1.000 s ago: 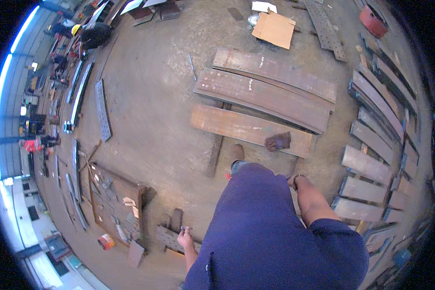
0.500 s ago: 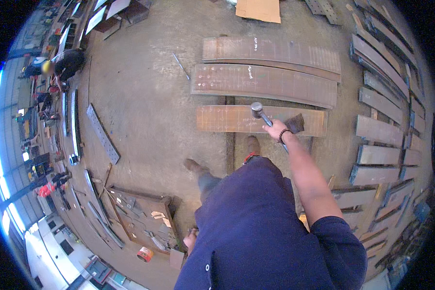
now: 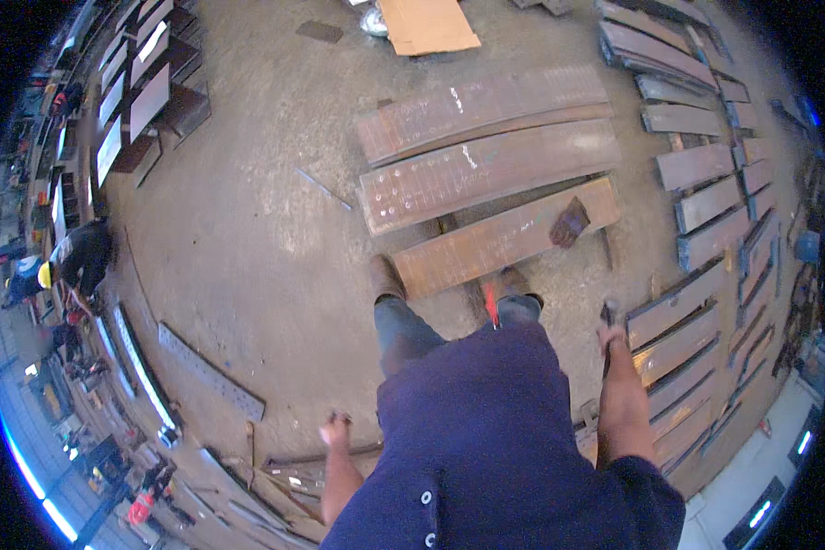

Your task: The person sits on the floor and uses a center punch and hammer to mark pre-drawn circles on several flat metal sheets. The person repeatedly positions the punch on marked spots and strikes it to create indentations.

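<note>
My right hand (image 3: pixel 611 343) is closed around the handle of a hammer (image 3: pixel 610 310), held low to my right above the floor beside stacked plates. My left hand (image 3: pixel 334 431) hangs on my left with fingers curled. Something small and dark shows at its fingers, too small to name. Before my boots lies a rust-brown steel plate (image 3: pixel 486 246) with chalk marks. On its right part rests a dark, crumpled brown thing (image 3: pixel 570 223). Beyond it lie a middle plate (image 3: pixel 513 170) with a group of round marks at its left end and a far plate (image 3: pixel 504 103).
Rows of steel plates (image 3: pixel 706 201) line the right side. A thin rod (image 3: pixel 324 188) lies on the floor, left of the plates. A drilled bar (image 3: pixel 213 371) lies further left, near a bending person (image 3: pixel 84 261). Flat cardboard (image 3: pixel 431 26) is at the far edge.
My right hand has drawn the hammer back from above the nearest plate, down to my right side. My left hand has come forward into fuller view. My body and view have turned.
</note>
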